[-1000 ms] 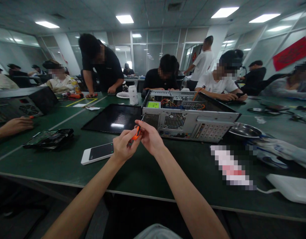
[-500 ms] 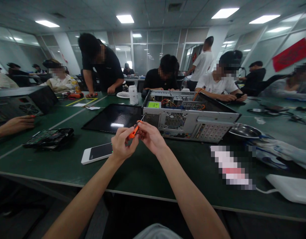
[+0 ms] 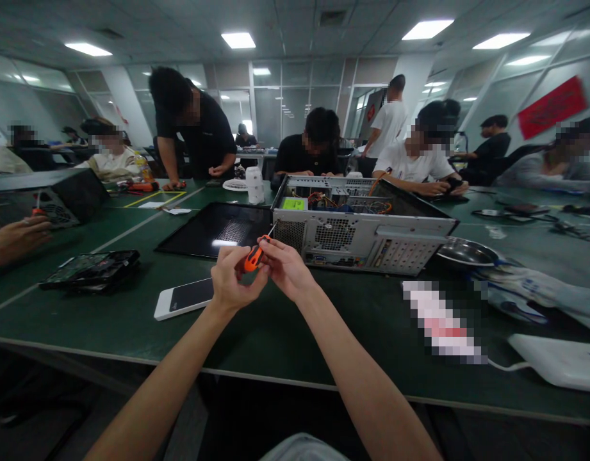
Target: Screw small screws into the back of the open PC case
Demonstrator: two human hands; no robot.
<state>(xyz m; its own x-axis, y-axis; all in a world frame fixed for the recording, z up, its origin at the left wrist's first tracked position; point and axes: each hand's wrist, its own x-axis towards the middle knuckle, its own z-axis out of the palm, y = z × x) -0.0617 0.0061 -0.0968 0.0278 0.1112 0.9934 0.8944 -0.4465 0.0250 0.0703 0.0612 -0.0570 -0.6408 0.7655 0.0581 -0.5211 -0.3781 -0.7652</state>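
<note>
Both hands meet above the near middle of the green table (image 3: pixel 107 320), just in front of an open computer case (image 3: pixel 362 234). The left hand (image 3: pixel 234 278) is curled around the orange handle of a small screwdriver (image 3: pixel 253 257); the right hand (image 3: pixel 285 266) pinches the same handle from the right side with its fingertips. The thin metal shaft points up and away, its tip just before the rear left corner of the case.

A white phone (image 3: pixel 184 298) lies flat to the left of the left hand, near but apart. A black side panel (image 3: pixel 213 227) lies flat, left of the case and beyond the hands. A metal bowl (image 3: pixel 467 253) sits just right of the case. At far left another person's hand (image 3: pixel 16 237) rests by a second case (image 3: pixel 40 198), with a circuit board (image 3: pixel 90 269) nearer. Several people sit or stand along the far side.
</note>
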